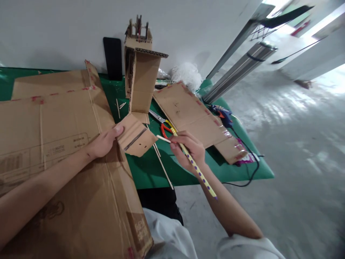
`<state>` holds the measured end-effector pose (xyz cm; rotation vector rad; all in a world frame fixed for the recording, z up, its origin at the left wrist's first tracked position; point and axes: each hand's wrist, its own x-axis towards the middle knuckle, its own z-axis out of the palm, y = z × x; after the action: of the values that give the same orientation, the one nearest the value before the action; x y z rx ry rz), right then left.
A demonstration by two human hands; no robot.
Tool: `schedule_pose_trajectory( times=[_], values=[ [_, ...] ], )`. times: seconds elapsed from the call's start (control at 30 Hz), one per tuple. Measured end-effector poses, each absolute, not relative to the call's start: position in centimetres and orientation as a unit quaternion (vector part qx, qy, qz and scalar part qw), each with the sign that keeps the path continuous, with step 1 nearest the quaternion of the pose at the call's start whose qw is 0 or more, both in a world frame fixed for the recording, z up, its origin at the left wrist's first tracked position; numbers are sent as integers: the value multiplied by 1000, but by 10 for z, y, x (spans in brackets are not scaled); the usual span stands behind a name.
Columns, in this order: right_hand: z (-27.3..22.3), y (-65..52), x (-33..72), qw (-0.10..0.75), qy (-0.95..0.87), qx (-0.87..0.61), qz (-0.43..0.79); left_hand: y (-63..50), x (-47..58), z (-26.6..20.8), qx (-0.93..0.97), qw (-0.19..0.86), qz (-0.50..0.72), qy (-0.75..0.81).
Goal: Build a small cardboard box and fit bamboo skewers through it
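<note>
My left hand (pixel 106 142) is closed on the edge of a small cardboard piece (pixel 134 135), which bears a dark line and two dark dots or holes. In my right hand (pixel 190 151) are a yellow pencil with purple dots (pixel 201 175) and a short pale stick (pixel 163 138). The stick's end points at the cardboard piece's right corner, touching it or very close. Just beyond my right hand, scissors with red and yellow handles (pixel 165 127) lie on the green table. Thin wooden sticks (pixel 164 166) lie below the cardboard piece.
A large cardboard sheet (pixel 67 180) covers the left side of the green table (pixel 185 176). Upright at the back are a cardboard structure (pixel 145 79) and a black phone-like slab (pixel 113 57). To the right lie another cardboard sheet (pixel 194 111) and a blue glue gun (pixel 222 113) with its cord.
</note>
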<state>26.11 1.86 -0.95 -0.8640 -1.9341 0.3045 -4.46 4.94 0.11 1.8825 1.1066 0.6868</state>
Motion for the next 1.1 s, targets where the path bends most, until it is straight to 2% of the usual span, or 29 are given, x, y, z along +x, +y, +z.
schedule_pose_trajectory(
  times=[0.1,0.23,0.43,0.67,0.8,0.9,1.1],
  values=[
    [-9,17,259,463,-823,-308,119,49,-39,7,636,545,320,443],
    [-5,13,259,423,-850,-279,143,51,-36,16,620,567,309,446],
    [0,9,262,389,-867,-285,130,56,-32,15,705,496,212,460],
    [-8,8,259,320,-879,-316,159,52,-26,12,773,324,260,479],
    [-10,8,257,325,-874,-326,155,47,-28,9,831,320,208,405],
    [-10,7,256,319,-872,-336,160,41,-27,1,869,258,170,387],
    [-11,5,252,348,-851,-339,198,33,-27,-7,885,185,204,375]
  ],
)
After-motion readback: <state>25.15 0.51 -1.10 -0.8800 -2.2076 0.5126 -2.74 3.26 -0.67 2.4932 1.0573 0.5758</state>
